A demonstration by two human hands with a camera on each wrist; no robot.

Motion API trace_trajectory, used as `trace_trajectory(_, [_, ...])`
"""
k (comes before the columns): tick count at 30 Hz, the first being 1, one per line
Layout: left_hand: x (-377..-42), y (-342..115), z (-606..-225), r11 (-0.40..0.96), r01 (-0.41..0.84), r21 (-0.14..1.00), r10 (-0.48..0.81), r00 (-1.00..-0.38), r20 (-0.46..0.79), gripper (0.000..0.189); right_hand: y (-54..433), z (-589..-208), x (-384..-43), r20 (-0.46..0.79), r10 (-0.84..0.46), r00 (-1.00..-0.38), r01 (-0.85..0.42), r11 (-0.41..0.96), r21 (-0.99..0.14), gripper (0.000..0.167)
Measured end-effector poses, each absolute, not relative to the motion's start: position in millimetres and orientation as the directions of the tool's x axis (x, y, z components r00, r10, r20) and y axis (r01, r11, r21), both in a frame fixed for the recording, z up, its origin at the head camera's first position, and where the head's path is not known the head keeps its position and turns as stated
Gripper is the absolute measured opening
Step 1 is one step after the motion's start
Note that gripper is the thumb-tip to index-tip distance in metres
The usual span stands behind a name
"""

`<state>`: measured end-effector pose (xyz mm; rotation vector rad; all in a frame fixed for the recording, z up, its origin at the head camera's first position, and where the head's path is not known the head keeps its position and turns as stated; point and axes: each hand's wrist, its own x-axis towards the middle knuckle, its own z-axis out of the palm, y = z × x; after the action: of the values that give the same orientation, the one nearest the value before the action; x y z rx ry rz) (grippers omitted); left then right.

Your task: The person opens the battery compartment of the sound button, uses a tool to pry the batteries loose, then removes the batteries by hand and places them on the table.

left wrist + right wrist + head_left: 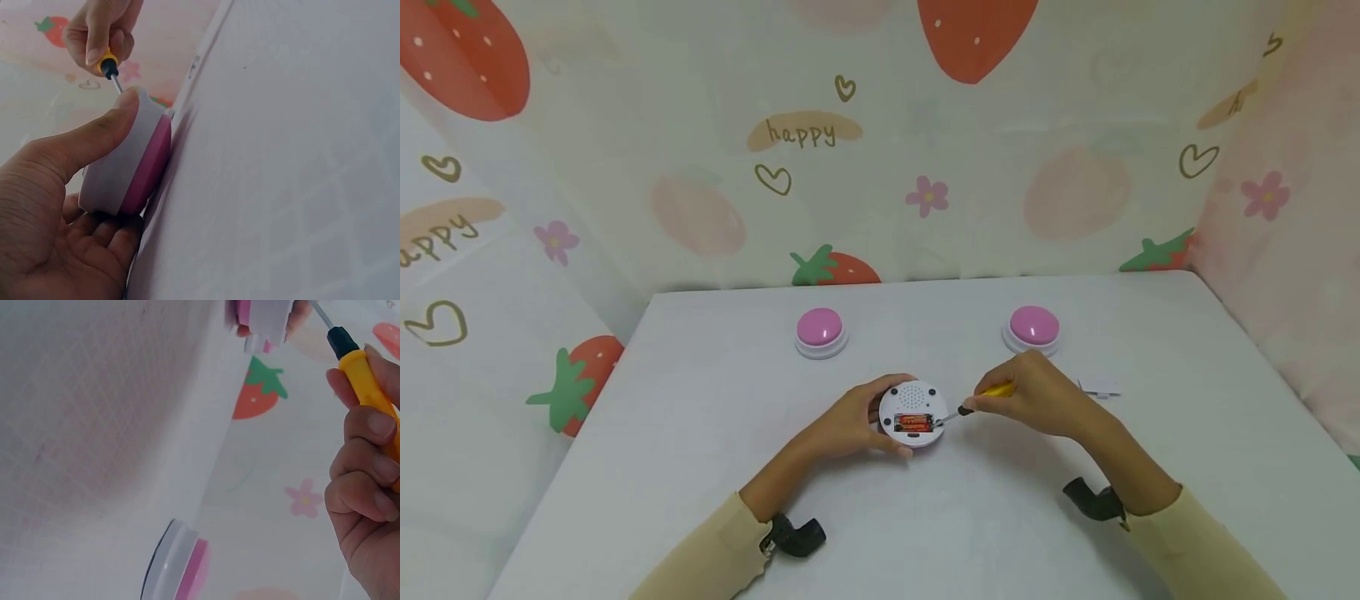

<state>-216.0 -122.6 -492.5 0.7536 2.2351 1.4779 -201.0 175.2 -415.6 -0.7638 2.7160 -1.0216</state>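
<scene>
the left hand (pixel 853 421) holds a round white device (pixel 913 406) over the middle of the counter (pixel 715 383), fingers curled round its rim at about eleven o'clock and thumb at seven, spread only as wide as the body. its underside faces up, with speaker holes toward twelve o'clock on that face and orange batteries (pixel 914 423) in an uncovered bay below them; the left wrist view shows its pink dome turned toward the counter. the right hand (pixel 1037 393), closed with curled fingers round the yellow handle of a screwdriver (pixel 999 390), comes in from three o'clock. the tool's tip is at the bay's end, near four o'clock on the device; whether it touches metal is too small to tell. from the device, one pink button (pixel 819 328) stands at ten o'clock and another pink button (pixel 1033 325) at two, both dome up, while a small white piece (pixel 1101 387) lies near three, beyond the right hand. strawberry-printed cloth (pixel 880 200) rises at twelve.
</scene>
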Motion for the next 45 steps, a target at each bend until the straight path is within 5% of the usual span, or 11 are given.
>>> trace_trajectory(36, [-224, -119, -491, 0.291, 0.218, 0.932, 0.620, -0.785, -0.010, 0.091, 184, -392, -187, -0.038, -0.573, -0.819, -0.513, 0.759, -0.400, 0.008])
trace_trajectory(45, [-220, -120, -495, 0.310, 0.201, 0.929, 0.604, -0.797, -0.029, 0.092, 177, -393, -160, -0.026, -0.641, -0.767, -0.554, 0.682, -0.477, 0.007])
